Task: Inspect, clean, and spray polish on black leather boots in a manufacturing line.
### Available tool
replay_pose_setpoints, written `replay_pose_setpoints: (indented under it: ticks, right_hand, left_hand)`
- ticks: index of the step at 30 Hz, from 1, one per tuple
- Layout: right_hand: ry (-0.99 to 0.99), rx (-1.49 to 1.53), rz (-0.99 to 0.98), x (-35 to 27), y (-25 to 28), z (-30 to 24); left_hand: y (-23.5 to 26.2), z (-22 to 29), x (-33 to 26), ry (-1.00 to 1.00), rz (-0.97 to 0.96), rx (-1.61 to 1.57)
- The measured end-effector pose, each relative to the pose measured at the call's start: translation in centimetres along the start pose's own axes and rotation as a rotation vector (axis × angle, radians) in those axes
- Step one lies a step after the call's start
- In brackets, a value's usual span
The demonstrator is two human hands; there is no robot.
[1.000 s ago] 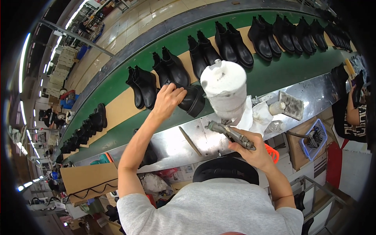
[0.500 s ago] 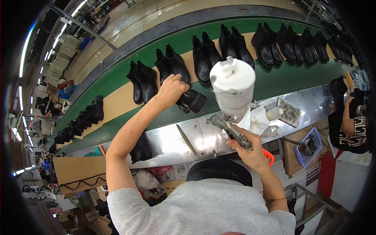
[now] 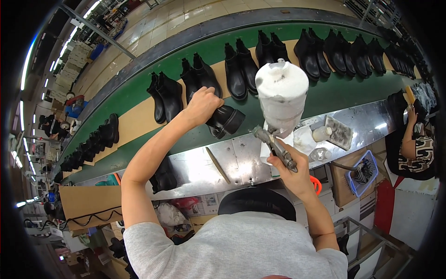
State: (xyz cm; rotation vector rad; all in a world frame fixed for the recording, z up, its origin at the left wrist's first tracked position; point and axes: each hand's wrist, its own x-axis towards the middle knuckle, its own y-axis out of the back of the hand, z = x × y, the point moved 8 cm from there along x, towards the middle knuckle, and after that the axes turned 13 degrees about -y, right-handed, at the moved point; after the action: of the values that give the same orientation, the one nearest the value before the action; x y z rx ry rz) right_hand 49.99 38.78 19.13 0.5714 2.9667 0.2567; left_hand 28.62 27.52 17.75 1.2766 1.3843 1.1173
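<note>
My left hand (image 3: 203, 106) is closed around black ankle boots (image 3: 228, 119), held tipped over the belt with a heel toward the right. A second sole edge shows below, but my fingers hide the upper parts. In my right hand (image 3: 297, 176) is a metal spray gun (image 3: 278, 151), its nozzle end pointing up and left toward the boots. A large white-coated cup (image 3: 282, 95) sits on top of the gun. The gap between nozzle and boots is small, and I cannot make out any spray.
Pairs of black boots (image 3: 167, 96) stand along brown card on a green belt (image 3: 132, 144). A metal ledge (image 3: 241, 160) bears a thin strip (image 3: 217, 165), a small bottle (image 3: 321, 134) and a grey pad (image 3: 339, 132). A blue basket (image 3: 363, 173) and another person's arm (image 3: 409, 132) are at right.
The spray gun and its cup have shifted slightly right, away from the boots. My left hand keeps its hold, with the lower boot showing a little more.
</note>
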Motion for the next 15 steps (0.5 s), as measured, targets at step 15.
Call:
replay_pose_setpoints:
  ticks: [15]
  right_hand:
    - [-0.072,-0.078,-0.144,-0.4,-1.1,0.2]
  left_hand:
    - [-1.6,-1.7,2.0,0.140,-0.446,-0.161]
